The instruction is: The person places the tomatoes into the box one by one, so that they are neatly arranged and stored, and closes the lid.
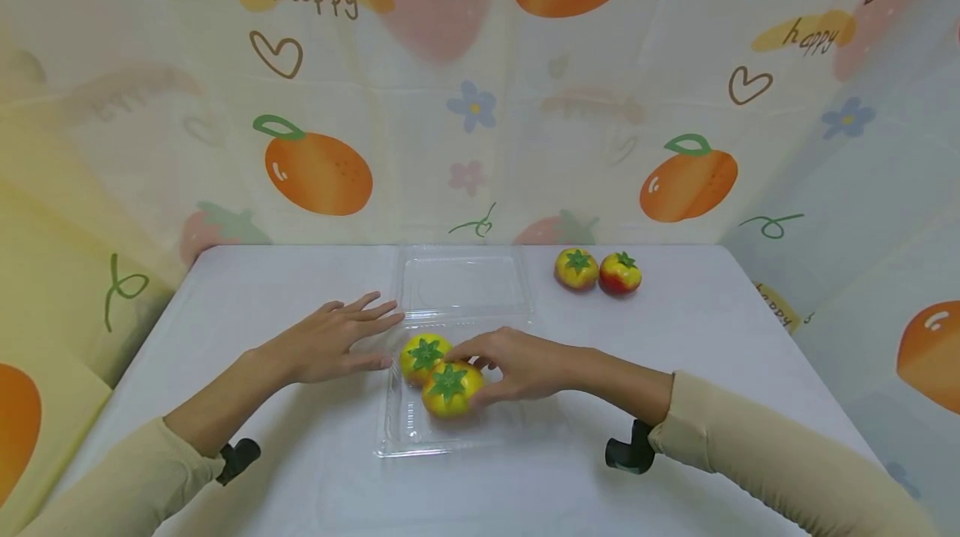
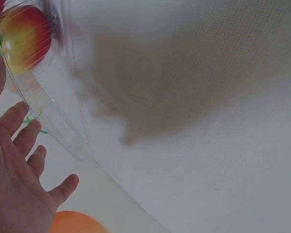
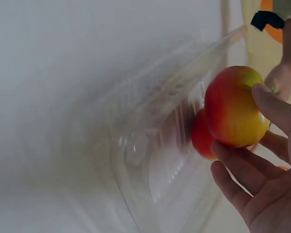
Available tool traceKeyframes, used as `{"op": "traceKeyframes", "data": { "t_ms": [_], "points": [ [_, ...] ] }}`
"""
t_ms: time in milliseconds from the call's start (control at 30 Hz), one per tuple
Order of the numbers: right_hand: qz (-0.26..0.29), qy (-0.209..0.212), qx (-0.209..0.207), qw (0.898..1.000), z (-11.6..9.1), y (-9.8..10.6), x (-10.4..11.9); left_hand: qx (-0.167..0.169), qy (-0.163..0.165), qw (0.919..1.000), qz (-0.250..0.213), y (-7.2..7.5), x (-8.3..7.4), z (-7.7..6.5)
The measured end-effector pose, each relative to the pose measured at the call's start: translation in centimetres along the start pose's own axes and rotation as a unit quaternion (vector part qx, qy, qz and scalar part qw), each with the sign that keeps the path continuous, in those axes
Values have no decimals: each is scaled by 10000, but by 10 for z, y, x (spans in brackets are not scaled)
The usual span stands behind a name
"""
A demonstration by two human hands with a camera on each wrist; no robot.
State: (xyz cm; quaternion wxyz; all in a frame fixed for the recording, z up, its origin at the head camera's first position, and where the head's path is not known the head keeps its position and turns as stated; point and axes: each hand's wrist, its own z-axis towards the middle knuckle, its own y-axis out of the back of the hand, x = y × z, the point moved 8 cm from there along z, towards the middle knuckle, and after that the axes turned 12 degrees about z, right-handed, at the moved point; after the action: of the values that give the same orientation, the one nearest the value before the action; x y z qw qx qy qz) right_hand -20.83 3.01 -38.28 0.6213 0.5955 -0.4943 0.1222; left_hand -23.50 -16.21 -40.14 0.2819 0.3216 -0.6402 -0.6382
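Observation:
A clear plastic clamshell box (image 1: 420,449) lies opened on the table, its lid (image 1: 465,283) folded back to the far side. One yellow-and-red fruit with a green star-shaped cap (image 1: 424,351) sits in the box's left part. My right hand (image 1: 525,363) pinches a second such fruit (image 3: 235,107) between thumb and fingers, just in front of the first and over the box. Whether this held fruit touches the box floor, I cannot tell. My left hand (image 1: 333,343), fingers straight and spread, is at the box's left edge; its palm (image 2: 14,189) holds nothing.
Two more capped fruits, a mostly yellow one (image 1: 576,270) and a redder one (image 1: 620,274), stand side by side at the back right of the white table (image 1: 315,487). Behind the table hangs a printed cloth (image 1: 420,145).

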Motion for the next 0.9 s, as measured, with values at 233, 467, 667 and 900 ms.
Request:
{"op": "traceKeyframes", "data": {
  "t_ms": [233,467,667,900],
  "points": [
    [165,-25,156,9997,10,-15,1,24,-34,10000,18,1,-1,0],
    [327,201,214,9990,18,-24,4,81,46,10000,29,-2,1,1],
    [277,28,315,9991,22,-30,-1,39,50,10000,2,-3,1,1],
    [181,-204,391,9989,24,-34,-7,33,0,10000,-35,-1,1,0]
  ]
}}
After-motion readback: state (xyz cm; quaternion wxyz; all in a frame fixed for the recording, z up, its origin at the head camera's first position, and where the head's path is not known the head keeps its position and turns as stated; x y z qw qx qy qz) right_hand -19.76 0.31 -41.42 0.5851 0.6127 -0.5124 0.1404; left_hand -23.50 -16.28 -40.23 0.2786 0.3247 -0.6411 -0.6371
